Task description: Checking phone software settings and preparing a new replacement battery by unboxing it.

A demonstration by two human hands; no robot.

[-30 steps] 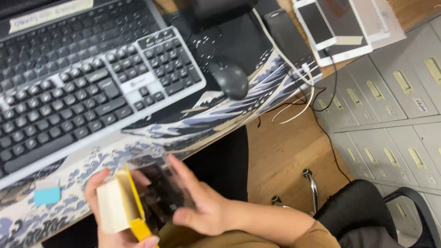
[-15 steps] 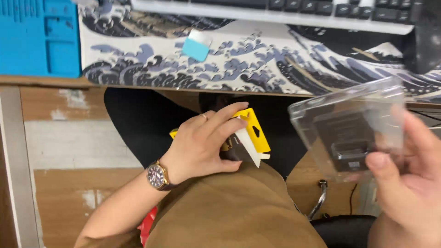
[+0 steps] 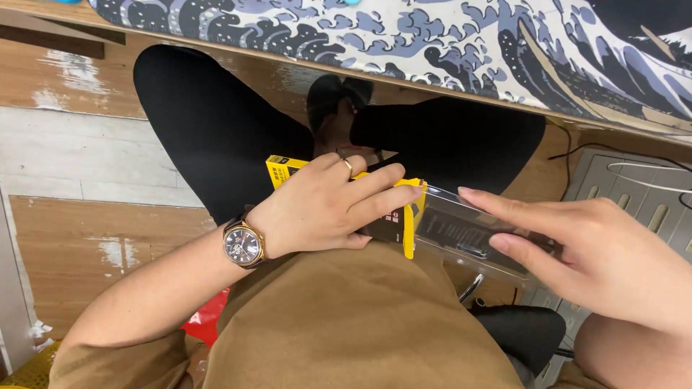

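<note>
Since the earlier frame, your right hand [image 3: 598, 252] has come in from the raised position at the right, and the clear plastic inner tray [image 3: 468, 230] it held aloft now lies level at the open end of the yellow-edged cardboard sleeve box [image 3: 393, 216], apparently partly inside it. Your left hand [image 3: 324, 205] stays on top of that box, palm down, fingers [image 3: 382, 180] spread along its upper face and thumb tucked beneath, so the box is clasped against your lap. A gold ring [image 3: 348, 166] sits on one finger, and a round gold wristwatch with dark strap [image 3: 244, 243] lies just behind the grip. Your right hand is extended, two fingertips [image 3: 468, 193] resting on the tray's top surface; whether the thumb closes underneath cannot be told. Below both grips lies your brown garment [image 3: 346, 324]; beyond them, your black-clad legs [image 3: 216, 122]. Farther beyond runs the wooden desk edge carrying a wave-patterned desk mat [image 3: 432, 36]. Wooden floorboards [image 3: 72, 158] show to the left of the left grip.
</note>
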